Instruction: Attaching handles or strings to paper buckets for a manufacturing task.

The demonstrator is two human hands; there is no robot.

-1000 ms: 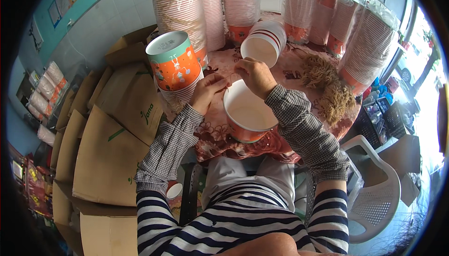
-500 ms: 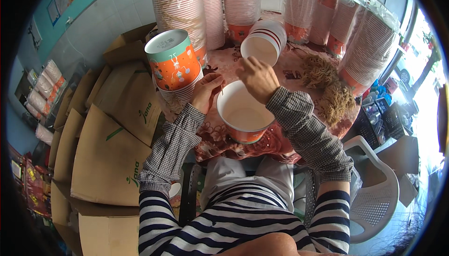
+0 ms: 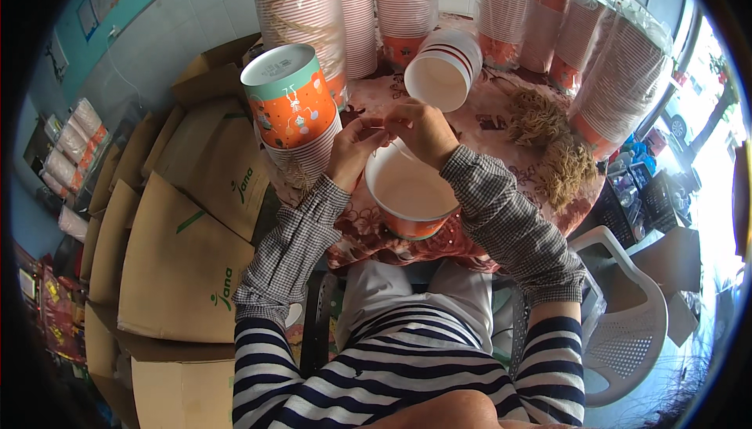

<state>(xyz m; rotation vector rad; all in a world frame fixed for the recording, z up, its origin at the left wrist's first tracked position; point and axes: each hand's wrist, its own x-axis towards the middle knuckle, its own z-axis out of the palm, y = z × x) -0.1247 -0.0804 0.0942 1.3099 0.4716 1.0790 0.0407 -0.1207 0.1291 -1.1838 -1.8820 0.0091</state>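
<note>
Both my hands are closed and meet fingertip to fingertip over the far left rim of a paper bucket (image 3: 411, 186). This bucket stands upright at the table's near edge, white inside and orange outside. My left hand (image 3: 355, 152) pinches a thin pale cord (image 3: 398, 145), mostly hidden by the fingers. My right hand (image 3: 427, 135) pinches at the same spot. Left of my hands, an upturned orange and green bucket (image 3: 294, 112) tops a nested stack (image 3: 301, 155). Behind my right hand, a few nested white buckets (image 3: 442, 72) lie on their side, mouths toward me.
Tall plastic-wrapped bucket stacks (image 3: 298, 14) line the table's back; more wrapped stacks (image 3: 619, 76) stand at right. Two tangled heaps of tan cord (image 3: 565, 177) lie on the red patterned tablecloth (image 3: 489, 170). Cardboard boxes (image 3: 184, 257) crowd the left, a white plastic chair (image 3: 627, 343) the right.
My right hand has come down and left to meet my left hand, which has shifted slightly right. Their fingertips now touch above the bucket's rim.
</note>
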